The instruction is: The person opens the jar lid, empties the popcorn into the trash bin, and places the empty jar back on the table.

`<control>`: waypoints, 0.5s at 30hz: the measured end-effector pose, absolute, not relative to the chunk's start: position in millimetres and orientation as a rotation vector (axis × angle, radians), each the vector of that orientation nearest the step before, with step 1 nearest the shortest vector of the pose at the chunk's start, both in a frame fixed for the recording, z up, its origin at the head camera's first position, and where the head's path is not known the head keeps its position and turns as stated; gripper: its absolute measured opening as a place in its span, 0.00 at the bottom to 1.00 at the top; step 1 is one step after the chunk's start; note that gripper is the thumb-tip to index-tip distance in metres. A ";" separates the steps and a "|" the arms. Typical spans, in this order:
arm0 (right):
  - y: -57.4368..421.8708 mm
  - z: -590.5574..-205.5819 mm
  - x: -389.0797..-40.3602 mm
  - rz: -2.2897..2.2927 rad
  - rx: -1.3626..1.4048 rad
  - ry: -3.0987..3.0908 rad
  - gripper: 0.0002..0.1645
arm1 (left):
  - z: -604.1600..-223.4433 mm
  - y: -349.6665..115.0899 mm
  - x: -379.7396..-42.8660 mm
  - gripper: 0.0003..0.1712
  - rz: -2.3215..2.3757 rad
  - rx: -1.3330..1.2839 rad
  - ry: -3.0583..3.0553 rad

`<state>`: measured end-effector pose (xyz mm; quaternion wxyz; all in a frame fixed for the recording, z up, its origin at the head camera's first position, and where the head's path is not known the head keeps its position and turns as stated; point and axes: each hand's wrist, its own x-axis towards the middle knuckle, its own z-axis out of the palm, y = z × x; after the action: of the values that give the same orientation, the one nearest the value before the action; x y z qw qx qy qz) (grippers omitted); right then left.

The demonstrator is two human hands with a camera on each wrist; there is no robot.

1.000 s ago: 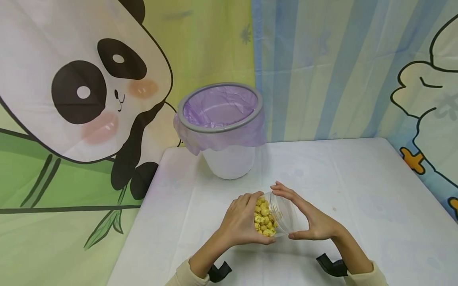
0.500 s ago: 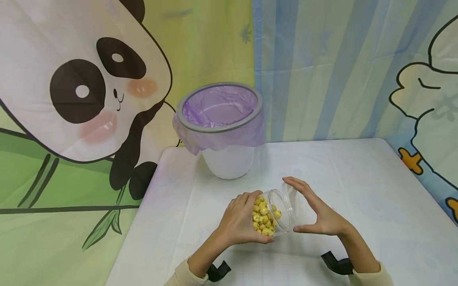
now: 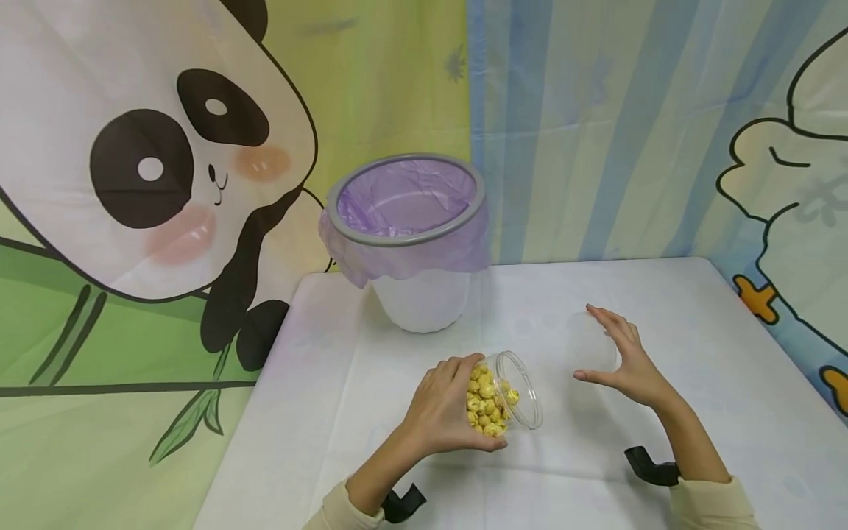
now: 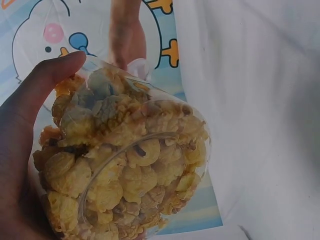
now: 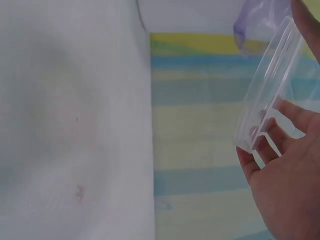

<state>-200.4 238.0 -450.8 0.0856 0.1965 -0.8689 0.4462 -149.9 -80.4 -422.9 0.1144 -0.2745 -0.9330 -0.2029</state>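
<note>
My left hand (image 3: 447, 412) grips a clear plastic jar (image 3: 520, 390) of yellow popcorn (image 3: 486, 401), tilted so that its uncapped mouth faces right. In the left wrist view the jar's round base (image 4: 135, 180) faces the camera, with popcorn packed behind it. Away to the right, my right hand (image 3: 626, 364) holds a clear round lid (image 3: 594, 342) by its edge, between thumb and fingers. The right wrist view has this lid (image 5: 270, 82) nearly edge-on, with fingertips along its rim. Jar and lid are apart, both above the table.
A white bin with a grey rim (image 3: 407, 239) and a purple liner bag (image 3: 424, 191) stands at the back left of the white table (image 3: 563, 471). Patterned cloth (image 3: 596, 147) hangs behind the table and at its sides.
The lid has come off the jar and moved right and slightly back with my right hand. My left hand and the jar have stayed nearly in place.
</note>
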 end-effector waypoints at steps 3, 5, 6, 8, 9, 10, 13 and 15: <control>252.2 -466.1 -210.7 1.294 0.522 -2.645 0.63 | -423.6 -80.1 -149.9 0.64 -0.590 -0.805 -2.734; 257.6 -472.0 -214.3 1.264 0.483 -2.694 0.62 | -423.9 -80.2 -149.9 0.64 -0.584 -0.808 -2.732; 259.7 -474.7 -215.9 1.248 0.463 -2.720 0.62 | -423.9 -80.3 -149.8 0.64 -0.582 -0.810 -2.730; 264.0 -480.9 -218.8 1.206 0.440 -2.773 0.63 | -423.8 -80.3 -149.6 0.64 -0.579 -0.814 -2.726; 265.9 -484.2 -219.9 1.180 0.430 -2.798 0.63 | -423.7 -80.3 -149.6 0.64 -0.579 -0.815 -2.725; 268.1 -487.6 -221.2 1.153 0.430 -2.818 0.63 | -423.7 -80.2 -149.5 0.64 -0.580 -0.816 -2.725; 274.3 -498.2 -224.5 1.080 0.435 -2.852 0.64 | -423.5 -80.0 -149.2 0.64 -0.581 -0.816 -2.727; 277.9 -504.5 -226.3 1.039 0.445 -2.855 0.64 | -423.5 -79.9 -148.9 0.64 -0.581 -0.816 -2.731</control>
<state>-226.3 277.9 -504.5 0.0358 0.1448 -0.9292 0.3381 -148.9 -79.9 -423.5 0.1163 -0.2786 -0.9325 -0.1983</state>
